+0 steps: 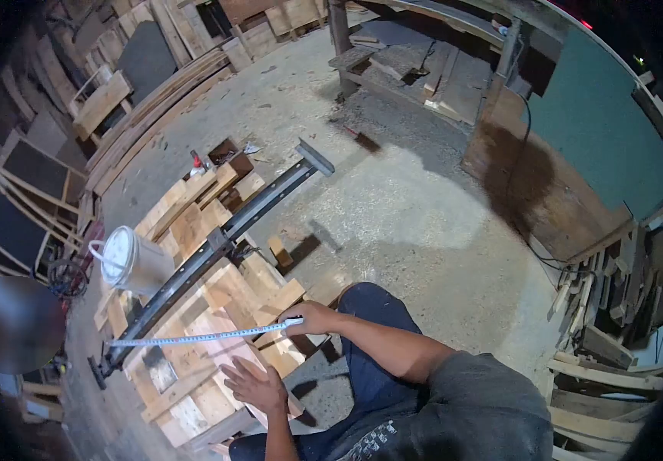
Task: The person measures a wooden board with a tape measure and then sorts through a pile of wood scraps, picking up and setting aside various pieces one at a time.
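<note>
Nearest the camera, the person's left hand (254, 386) lies flat with fingers spread on a pale board of the wooden assembly (216, 307), seemingly pressing it down so it stays put while a measurement is taken. Just beyond, the right hand (312, 316) pinches the near end of a tape measure (201, 336), whose blade runs taut to the left across the boards and ends near the foot of the long bar clamp (216, 253); keeping the blade stretched and low lets it read straight against the wood. That dark clamp lies diagonally over the assembly, apparently squeezing the glued-up or fitted boards together. Beside its left flank stands a white bucket (133, 261) on the boards, handy but clear of the tape. Farther off, the sawdust-strewn concrete floor (408, 200) stretches to stacked planks (162, 100) along the left and a green panel (608, 131) at right.
</note>
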`<state>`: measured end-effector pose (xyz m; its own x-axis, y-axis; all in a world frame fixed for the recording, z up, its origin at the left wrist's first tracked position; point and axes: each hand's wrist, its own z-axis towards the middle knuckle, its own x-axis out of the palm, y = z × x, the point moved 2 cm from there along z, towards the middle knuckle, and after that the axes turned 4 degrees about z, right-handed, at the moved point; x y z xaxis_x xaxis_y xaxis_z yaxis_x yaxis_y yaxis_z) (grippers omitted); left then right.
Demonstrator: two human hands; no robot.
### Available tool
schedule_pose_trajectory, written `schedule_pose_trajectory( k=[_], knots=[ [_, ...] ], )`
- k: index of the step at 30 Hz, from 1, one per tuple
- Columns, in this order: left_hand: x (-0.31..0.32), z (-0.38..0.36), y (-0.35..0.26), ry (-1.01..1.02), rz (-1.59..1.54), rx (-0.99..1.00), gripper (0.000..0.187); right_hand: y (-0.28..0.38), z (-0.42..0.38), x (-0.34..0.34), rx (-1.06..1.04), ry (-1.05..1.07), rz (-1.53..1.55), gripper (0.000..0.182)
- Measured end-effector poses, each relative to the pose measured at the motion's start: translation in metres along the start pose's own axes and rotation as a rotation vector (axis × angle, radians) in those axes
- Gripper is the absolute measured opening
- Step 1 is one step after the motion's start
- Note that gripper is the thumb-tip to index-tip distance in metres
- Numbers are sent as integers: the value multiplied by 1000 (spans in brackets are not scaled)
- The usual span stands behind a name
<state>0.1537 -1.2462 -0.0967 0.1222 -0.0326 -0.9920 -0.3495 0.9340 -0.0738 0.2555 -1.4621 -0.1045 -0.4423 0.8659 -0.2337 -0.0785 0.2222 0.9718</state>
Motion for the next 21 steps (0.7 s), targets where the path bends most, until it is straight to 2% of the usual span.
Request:
schedule_pose_trajectory(
  k=[3,9,11,14,17,18,19,21],
  knots=[
    [0,-1,0,-4,1,5,85,0,-2,-5,81,-41,80,35],
    [4,1,0,22,35,-32,87,-14,-9,-17,8,-300,104,29],
    [12,0,4,15,63,3,87,-20,-14,-21,59,-328,307,33],
    [28,4,13,-110,126,-4,88,-15,-30,-28,66,-463,258,37],
    [44,14,34,-191,1,89,90,-27,-37,-29,73,-591,148,42],
    [44,19,34,-172,55,63,91,-18,-48,-31,144,-639,143,43],
    [41,23,37,-157,56,99,91,-20,-51,-33,111,-628,202,44],
    [31,32,44,-132,-58,254,96,6,-76,-40,233,-572,423,44]
  ],
)
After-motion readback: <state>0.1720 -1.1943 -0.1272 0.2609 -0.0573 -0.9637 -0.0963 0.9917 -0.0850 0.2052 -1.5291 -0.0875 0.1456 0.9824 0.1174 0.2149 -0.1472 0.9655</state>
